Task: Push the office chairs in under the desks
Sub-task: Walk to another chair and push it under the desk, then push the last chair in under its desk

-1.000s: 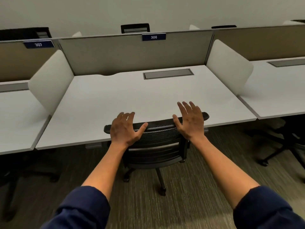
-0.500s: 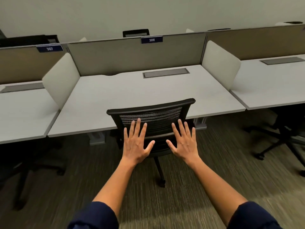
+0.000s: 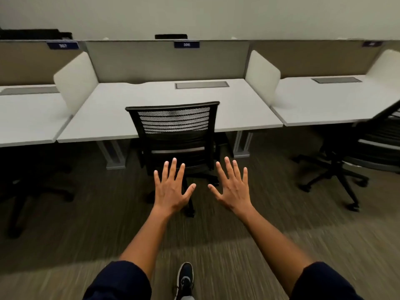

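Grip: none; left hand [image 3: 172,189] and right hand [image 3: 232,187] spread flat, holding nothing. Chair [image 3: 173,131] at 12 o'clock sits tucked under surface [image 3: 108,109]. Next: chair [image 3: 372,146] at 2 o'clock, probably.

We wear dark navy sleeves [image 3: 121,280] pushed up past the elbows, leaving our forearms bare down to the left hand [image 3: 171,189] and right hand [image 3: 233,189]. Our shoe [image 3: 185,278] looks black, perhaps with a pale logo.

both hands [image 3: 172,192] spread, clear of chair [image 3: 174,131]
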A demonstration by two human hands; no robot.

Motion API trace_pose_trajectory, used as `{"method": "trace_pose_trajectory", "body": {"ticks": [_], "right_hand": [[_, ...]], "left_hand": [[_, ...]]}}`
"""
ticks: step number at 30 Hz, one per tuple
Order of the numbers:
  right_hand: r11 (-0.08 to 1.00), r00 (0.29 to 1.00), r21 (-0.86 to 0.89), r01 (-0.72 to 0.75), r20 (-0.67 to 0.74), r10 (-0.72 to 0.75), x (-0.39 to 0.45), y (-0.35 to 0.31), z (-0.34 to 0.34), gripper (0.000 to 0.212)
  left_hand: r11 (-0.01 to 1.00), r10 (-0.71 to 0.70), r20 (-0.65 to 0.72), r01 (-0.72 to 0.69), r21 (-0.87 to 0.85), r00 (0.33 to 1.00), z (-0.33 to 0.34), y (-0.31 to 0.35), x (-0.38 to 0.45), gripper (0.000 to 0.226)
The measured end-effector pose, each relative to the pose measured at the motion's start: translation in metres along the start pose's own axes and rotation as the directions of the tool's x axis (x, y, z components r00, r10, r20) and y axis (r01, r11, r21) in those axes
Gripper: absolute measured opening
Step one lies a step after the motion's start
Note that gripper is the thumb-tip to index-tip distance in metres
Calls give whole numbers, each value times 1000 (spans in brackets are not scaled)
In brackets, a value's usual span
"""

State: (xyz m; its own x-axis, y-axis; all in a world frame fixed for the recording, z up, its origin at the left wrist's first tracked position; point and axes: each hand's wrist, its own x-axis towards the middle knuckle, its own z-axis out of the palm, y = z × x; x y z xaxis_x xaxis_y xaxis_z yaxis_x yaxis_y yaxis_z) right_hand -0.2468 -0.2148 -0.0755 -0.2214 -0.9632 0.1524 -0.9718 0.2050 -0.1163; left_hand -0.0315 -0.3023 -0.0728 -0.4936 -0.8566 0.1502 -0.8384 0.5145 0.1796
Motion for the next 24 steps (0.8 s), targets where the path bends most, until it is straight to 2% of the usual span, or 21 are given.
{"method": "trace_pose_trajectory", "body": {"ticks": [6, 14, 24], "right_hand": [[994, 995, -34, -103, -1, 103, -80, 66, -27, 82], [954, 953, -29, -299, -66, 297, -131, 189, -59, 82], [890, 893, -78, -449, -62, 445, -183, 428, -81, 81]], "left_hand": [[991, 132, 46, -132, -11, 990, -1, 94, -30, 82], [952, 304, 63, -305, 4, 950, 9, 228, -5, 81], [858, 514, 143, -509, -77, 846, 85, 490, 61, 82]]}}
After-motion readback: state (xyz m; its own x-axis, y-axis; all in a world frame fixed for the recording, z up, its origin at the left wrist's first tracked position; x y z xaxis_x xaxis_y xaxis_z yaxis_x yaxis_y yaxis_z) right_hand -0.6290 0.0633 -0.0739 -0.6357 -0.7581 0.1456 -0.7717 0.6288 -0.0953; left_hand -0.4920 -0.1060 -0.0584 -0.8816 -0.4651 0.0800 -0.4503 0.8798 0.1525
